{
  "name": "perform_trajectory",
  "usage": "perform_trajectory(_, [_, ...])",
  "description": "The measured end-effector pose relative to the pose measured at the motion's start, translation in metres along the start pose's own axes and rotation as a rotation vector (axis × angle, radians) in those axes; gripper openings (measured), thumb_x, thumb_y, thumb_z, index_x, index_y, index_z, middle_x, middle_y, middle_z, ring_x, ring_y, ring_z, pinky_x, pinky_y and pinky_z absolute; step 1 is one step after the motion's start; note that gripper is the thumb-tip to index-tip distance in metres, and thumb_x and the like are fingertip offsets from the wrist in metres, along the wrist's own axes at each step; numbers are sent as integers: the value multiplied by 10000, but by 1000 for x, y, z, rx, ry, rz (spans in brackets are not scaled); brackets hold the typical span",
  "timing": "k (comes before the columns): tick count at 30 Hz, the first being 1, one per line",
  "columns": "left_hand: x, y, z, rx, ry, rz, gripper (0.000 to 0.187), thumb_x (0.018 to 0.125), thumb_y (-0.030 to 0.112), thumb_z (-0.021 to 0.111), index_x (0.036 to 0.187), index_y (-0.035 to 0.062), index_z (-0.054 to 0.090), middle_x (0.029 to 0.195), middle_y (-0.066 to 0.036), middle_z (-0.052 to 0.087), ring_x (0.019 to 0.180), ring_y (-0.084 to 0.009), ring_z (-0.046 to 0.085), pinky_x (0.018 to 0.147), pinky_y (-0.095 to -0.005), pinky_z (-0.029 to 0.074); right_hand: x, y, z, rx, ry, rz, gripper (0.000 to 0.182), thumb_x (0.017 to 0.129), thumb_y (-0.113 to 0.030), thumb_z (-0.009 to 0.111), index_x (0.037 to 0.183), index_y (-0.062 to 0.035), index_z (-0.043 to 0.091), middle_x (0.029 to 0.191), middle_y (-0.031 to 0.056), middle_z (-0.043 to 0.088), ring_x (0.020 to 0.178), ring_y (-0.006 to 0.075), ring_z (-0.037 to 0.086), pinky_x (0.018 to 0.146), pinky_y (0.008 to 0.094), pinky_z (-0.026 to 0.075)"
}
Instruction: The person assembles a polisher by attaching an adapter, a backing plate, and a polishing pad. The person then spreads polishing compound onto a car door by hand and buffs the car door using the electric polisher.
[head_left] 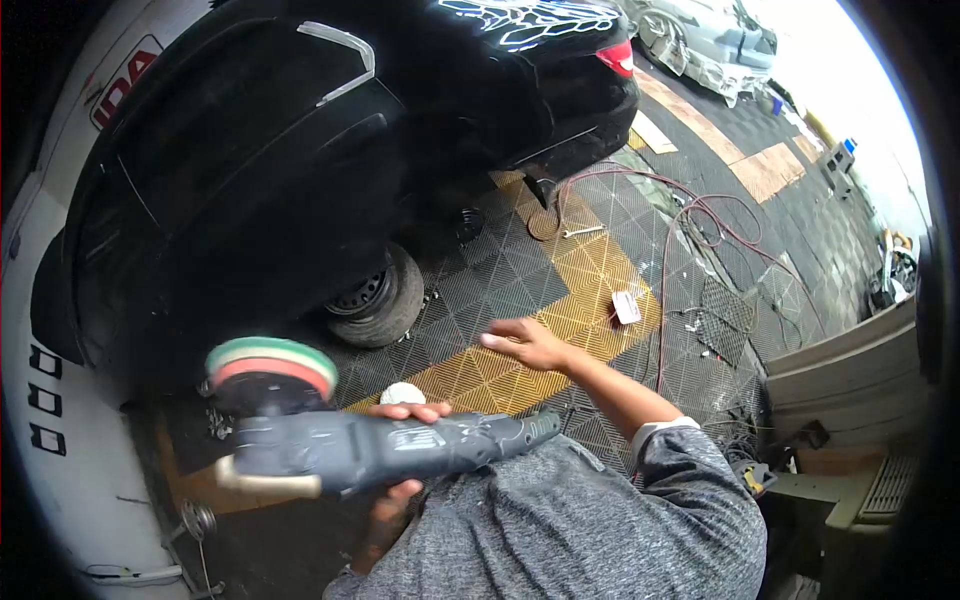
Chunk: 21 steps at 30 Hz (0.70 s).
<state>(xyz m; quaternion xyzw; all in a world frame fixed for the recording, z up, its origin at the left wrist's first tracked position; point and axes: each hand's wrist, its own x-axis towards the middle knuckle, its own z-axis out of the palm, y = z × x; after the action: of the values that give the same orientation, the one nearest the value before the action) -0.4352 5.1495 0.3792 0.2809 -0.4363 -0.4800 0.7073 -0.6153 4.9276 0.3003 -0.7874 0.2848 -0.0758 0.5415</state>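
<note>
A dark grey polishing machine [390, 447] lies across the lower left, its round pad [270, 365] ringed in green, white and red. My left hand [405, 425] is wrapped round the machine's body, with fingertips on top and the thumb below. My right hand [525, 343] is off the machine, above the floor, its fingers apart and nothing in them. A black car [290, 180] with a glossy side fills the upper left, beyond the pad.
A wheel [385, 305] lies under the car's edge. Around it are a white round object [403, 394], a wrench [584, 231], a small box [626, 307] and a red hose [665, 270] on the tiled floor [500, 260]. A silver car [710, 45] stands behind.
</note>
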Motion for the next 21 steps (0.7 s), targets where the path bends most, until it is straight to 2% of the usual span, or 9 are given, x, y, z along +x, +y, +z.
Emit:
perform_trajectory(2, [22,21,-6,-41,-91,138,820,722,335,916,1320,85,413,1192,-158,581,1178,-363,581,1092,-531,438,4,203,31,-242,-244,349,666,954,-652,493,1129,-44,699,1067,189,710,968,309,672,868,452,525])
perform_trajectory(3, [33,29,-11,-97,-110,216,835,701,323,929,1315,90,414,1161,-153,597,1180,-363,585,1085,-530,447,-33,205,20,-331,-415,187,591,960,-580,523,1224,-71,662,1103,181,711,1033,322,667,927,454,512])
perform_trajectory(4, [48,41,-18,-142,-174,297,849,679,308,942,1307,87,416,1128,-143,612,1138,-342,610,1059,-514,474,-75,265,27,-545,44,-349,499,959,-494,548,1278,-118,626,1102,158,716,1047,324,663,921,469,511])
perform_trajectory(6, [72,70,-47,-171,-284,353,816,692,302,937,1305,83,445,1101,-173,655,1082,-362,649,1004,-519,514,-134,315,-12,-736,-633,405,426,986,-444,507,1259,-143,635,1155,158,704,1062,347,662,954,487,495])
perform_trajectory(7, [83,83,-63,-163,-282,345,816,692,302,937,1305,83,445,1101,-173,655,1082,-362,649,1004,-519,514,-171,336,-30,-671,-565,675,397,994,-440,495,1167,-146,698,1167,160,703,1033,368,669,910,487,524])
perform_trajectory(11, [108,100,-102,-288,-440,258,817,685,251,941,1320,129,441,1076,-101,645,1056,-299,649,1022,-504,502,-333,346,-45,-877,-312,858,518,934,-540,544,1008,-72,754,1116,160,720,1117,329,654,1014,529,445])
perform_trajectory(15, [124,69,-148,-500,-533,101,806,715,204,921,1348,146,425,1160,-125,624,1168,-346,609,1095,-547,435,-464,340,80,-884,68,787,580,835,-580,660,866,-7,742,978,215,718,966,370,686,920,472,521])
perform_trajectory(16, [124,60,-158,-558,-536,59,800,727,188,913,1354,144,417,1174,-134,614,1184,-356,596,1110,-561,417,-421,256,91,-405,-290,1411,545,839,-580,657,957,-60,770,1053,181,726,1014,366,684,922,478,531])
perform_trajectory(21, [136,39,-203,-748,-606,-93,804,732,122,901,1364,157,407,1219,-139,581,1272,-354,525,1173,-579,327,-397,149,306,-188,-181,1440,557,851,-595,641,1072,-96,756,1144,145,711,1061,339,676,898,456,536])
